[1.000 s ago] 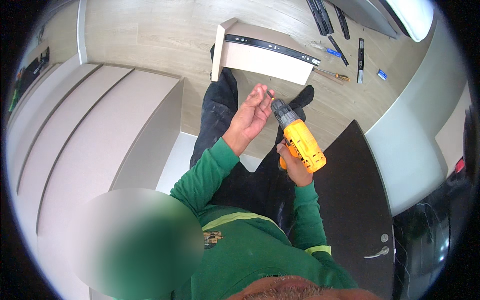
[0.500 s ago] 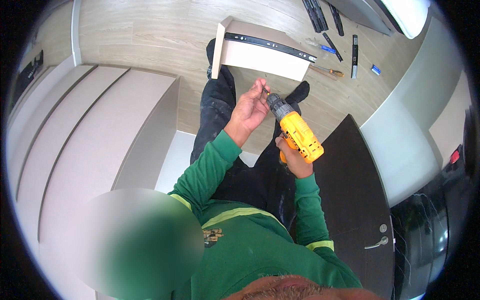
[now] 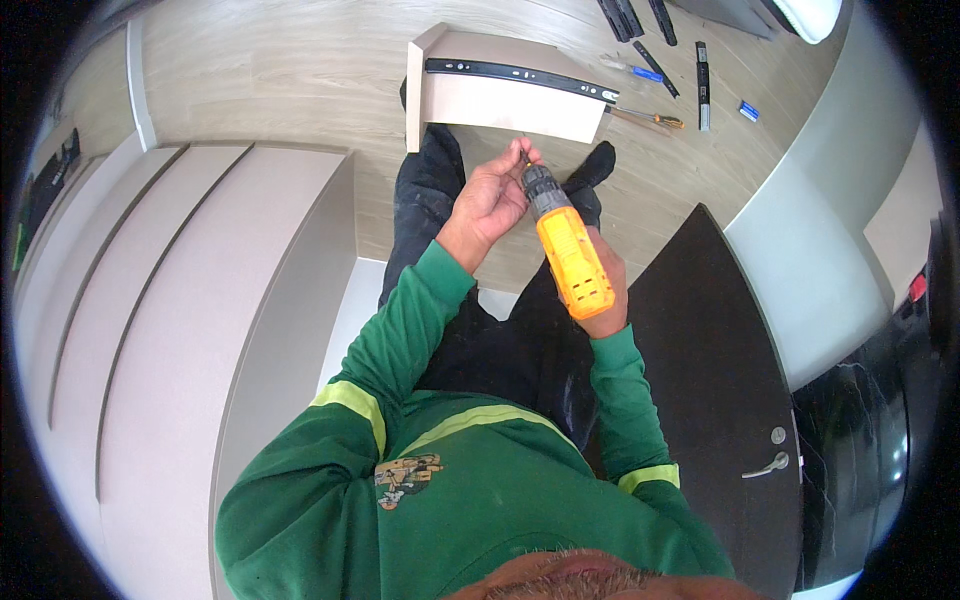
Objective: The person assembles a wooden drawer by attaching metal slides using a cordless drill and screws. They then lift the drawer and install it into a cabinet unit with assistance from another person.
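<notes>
My right hand (image 3: 612, 275) grips a yellow cordless drill (image 3: 574, 262) with a black chuck, which points away from me. At the chuck's tip, the thumb and fingertips of my left hand (image 3: 490, 200) are pinched together on something small and dark. Whether it is a screw or the bit, I cannot tell. Just beyond my fingers a light-coloured drawer (image 3: 480, 108) stands on the floor between my feet. A black metal drawer slide (image 3: 520, 76) runs along its side.
A screwdriver (image 3: 655, 118) lies at the drawer's right end. Farther right are loose black slide rails (image 3: 703, 88), a blue-handled tool (image 3: 645, 73) and a small blue item (image 3: 748, 111). Pale cabinet panels (image 3: 180, 330) stand left; a dark door (image 3: 715, 400) with a lever handle is at right.
The drill has swung left and now points more directly ahead, its chuck closer to my left fingertips. My left hand stays pinched. The whole view has shifted slightly.
</notes>
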